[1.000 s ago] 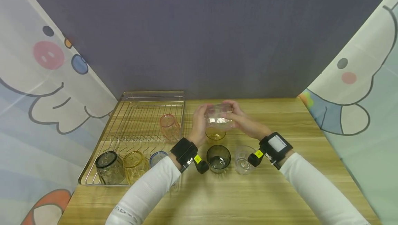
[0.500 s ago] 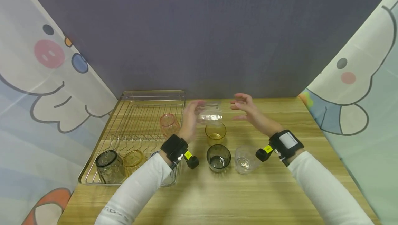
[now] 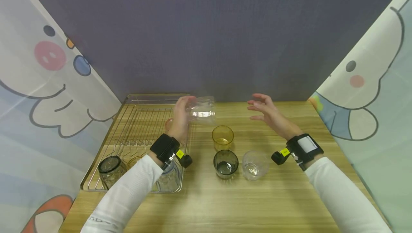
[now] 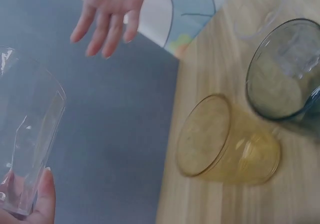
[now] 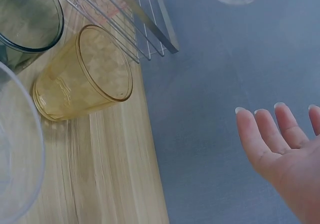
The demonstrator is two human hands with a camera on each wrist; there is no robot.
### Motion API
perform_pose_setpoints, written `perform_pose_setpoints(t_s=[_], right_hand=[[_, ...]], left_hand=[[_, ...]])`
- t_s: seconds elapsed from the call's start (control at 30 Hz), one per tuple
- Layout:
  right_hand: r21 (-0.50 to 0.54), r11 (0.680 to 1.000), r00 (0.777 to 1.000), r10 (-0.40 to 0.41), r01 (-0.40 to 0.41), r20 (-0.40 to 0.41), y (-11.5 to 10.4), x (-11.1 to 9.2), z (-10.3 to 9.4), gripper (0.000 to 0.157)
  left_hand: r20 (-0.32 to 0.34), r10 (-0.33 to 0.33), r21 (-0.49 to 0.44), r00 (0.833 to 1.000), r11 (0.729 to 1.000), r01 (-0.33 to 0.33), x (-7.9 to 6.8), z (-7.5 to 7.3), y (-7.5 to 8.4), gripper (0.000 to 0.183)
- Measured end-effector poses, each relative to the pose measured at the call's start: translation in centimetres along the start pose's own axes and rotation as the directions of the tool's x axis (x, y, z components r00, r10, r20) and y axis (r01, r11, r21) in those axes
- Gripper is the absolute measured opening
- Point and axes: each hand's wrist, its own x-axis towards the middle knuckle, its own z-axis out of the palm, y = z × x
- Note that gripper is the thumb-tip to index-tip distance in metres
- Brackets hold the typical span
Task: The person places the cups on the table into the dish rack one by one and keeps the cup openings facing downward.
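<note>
My left hand [image 3: 181, 118] grips a clear glass [image 3: 202, 109] by one end, holding it sideways above the right edge of the wire rack [image 3: 154, 98]. In the left wrist view the glass [image 4: 30, 119] shows its open rim, with the thumb against its lower end. My right hand [image 3: 268, 113] is held in the air at the right, fingers spread and holding nothing. Between and below the hands, a yellow glass [image 3: 222, 137], a dark grey glass [image 3: 226, 164] and another clear glass [image 3: 255, 165] stand upright on the table.
On the rack a dark glass [image 3: 111, 172] and a blue-tinted glass [image 3: 168, 177] stand at the front, with a yellow glass between them mostly behind the left arm. A pink glass [image 3: 168, 124] is largely hidden by the left hand. A grey panel [image 3: 219, 39] rises behind the table.
Both hands held the clear glass a second ago. The right hand has let go and drawn off to the right; the left hand has carried the glass left toward the rack.
</note>
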Motion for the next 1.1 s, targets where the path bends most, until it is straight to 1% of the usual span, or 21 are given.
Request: perform_pose_setpoints(t_s=[0.1,0.23,0.37,0.53,0.8,0.97,1.03,1.1], right_hand=[[-0.005,1.0,1.0,-0.004,0.004,-0.005,0.0,0.2,0.1,0.053],[-0.021,1.0,1.0,0.012,-0.011,0.006,-0.4,0.9,0.1,0.055],[-0.043,0.999,1.0,0.018,-0.017,0.025,-0.6,1.4,0.3,0.059],[-0.065,0.998,0.999,0.025,-0.023,0.038,-0.7,1.9,0.9,0.064],[-0.147,0.987,0.996,0.069,-0.059,0.065,-0.6,3.1,2.3,0.07],[-0.211,0.973,0.99,0.112,-0.093,0.082,-0.4,3.9,3.6,0.071],[-0.232,0.968,0.989,0.121,-0.098,0.087,-0.3,4.2,4.1,0.071],[-0.238,0.966,0.988,0.126,-0.101,0.092,-0.2,4.4,4.7,0.071]], left_hand=[[-0.029,0.01,0.001,1.0,1.0,-0.01,0.4,-0.9,0.7,0.033],[-0.103,0.044,-0.006,0.994,0.999,-0.045,1.1,-1.9,1.8,0.03],[-0.174,0.097,0.012,0.98,0.995,-0.097,1.6,-3.0,2.7,0.027],[-0.219,0.153,0.042,0.964,0.988,-0.147,2.1,-4.6,3.4,0.027],[-0.28,0.172,0.064,0.945,0.985,-0.16,2.8,-7.3,4.0,0.026],[-0.323,0.165,0.056,0.932,0.986,-0.155,3.1,-8.5,4.5,0.024],[-0.342,0.156,0.069,0.926,0.988,-0.141,3.1,-8.9,4.6,0.023],[-0.357,0.165,0.11,0.919,0.985,-0.134,3.2,-9.2,4.7,0.022]])
